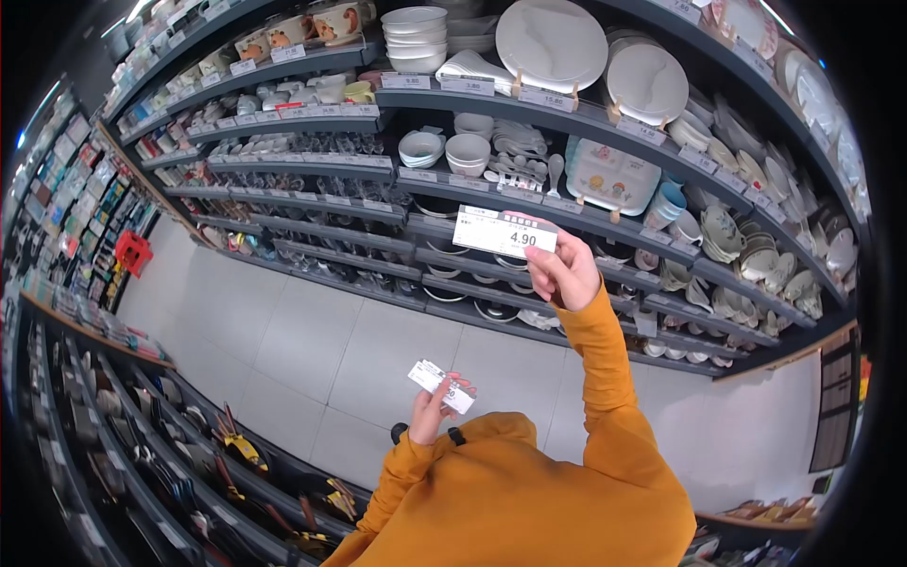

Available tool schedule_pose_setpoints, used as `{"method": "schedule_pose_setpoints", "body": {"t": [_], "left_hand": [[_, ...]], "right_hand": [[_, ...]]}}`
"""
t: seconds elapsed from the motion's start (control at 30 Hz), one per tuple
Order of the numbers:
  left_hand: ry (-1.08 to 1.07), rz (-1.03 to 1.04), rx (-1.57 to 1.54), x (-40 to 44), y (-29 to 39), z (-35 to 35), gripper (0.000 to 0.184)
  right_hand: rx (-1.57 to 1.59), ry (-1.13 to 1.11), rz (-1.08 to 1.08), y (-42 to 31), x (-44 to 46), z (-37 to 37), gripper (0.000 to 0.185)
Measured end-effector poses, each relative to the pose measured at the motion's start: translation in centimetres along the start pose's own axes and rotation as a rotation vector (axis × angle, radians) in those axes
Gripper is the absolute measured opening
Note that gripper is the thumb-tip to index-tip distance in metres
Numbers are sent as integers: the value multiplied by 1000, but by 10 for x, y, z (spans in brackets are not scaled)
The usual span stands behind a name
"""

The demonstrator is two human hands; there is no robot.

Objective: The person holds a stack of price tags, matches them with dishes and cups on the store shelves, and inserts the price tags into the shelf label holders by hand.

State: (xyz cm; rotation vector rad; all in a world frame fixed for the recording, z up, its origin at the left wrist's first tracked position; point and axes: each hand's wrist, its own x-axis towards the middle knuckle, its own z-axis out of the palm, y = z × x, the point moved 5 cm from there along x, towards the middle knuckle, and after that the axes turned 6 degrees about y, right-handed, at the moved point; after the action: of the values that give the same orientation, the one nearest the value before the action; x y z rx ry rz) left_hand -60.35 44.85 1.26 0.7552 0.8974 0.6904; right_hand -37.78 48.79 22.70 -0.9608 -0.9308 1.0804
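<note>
Raised in front of the shelves, my right hand [567, 269] pinches a white price label [504, 233] that reads 4.90. Lower and to the left, my left hand [435, 406] grips a small stack of similar labels [442, 386], fanned slightly. Behind the raised label is a grey shelf edge [567, 204] lined with price tags. White bowls [467, 153], spoons [555, 173] and a patterned tray [614, 177] stand on that shelf, just above my right hand.
Large white plates [551, 43] stand on the shelf above. Glasses and painted mugs [335, 24] fill shelves at the left. A red stool [133, 254] stands by the far left shelving. Racks of utensils [241, 449] line the lower left, beside the tiled floor [312, 345].
</note>
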Motion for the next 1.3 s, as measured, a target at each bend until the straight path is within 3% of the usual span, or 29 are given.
{"method": "schedule_pose_setpoints", "body": {"t": [0.4, 0.67, 0.93, 1.3], "left_hand": [[-79, -92, 113, 9, 82, -168, 33], [-213, -210, 181, 24, 89, -195, 32], [-348, -239, 227, 39, 94, -175, 36], [-454, -266, 250, 14, 42, -66, 41]], "right_hand": [[55, 153, -45, 40, 22, 145, 47], [90, 304, -69, 47, 11, 164, 45], [42, 497, -112, 28, -20, 139, 50], [43, 539, -151, -22, -94, 49, 50]]}}
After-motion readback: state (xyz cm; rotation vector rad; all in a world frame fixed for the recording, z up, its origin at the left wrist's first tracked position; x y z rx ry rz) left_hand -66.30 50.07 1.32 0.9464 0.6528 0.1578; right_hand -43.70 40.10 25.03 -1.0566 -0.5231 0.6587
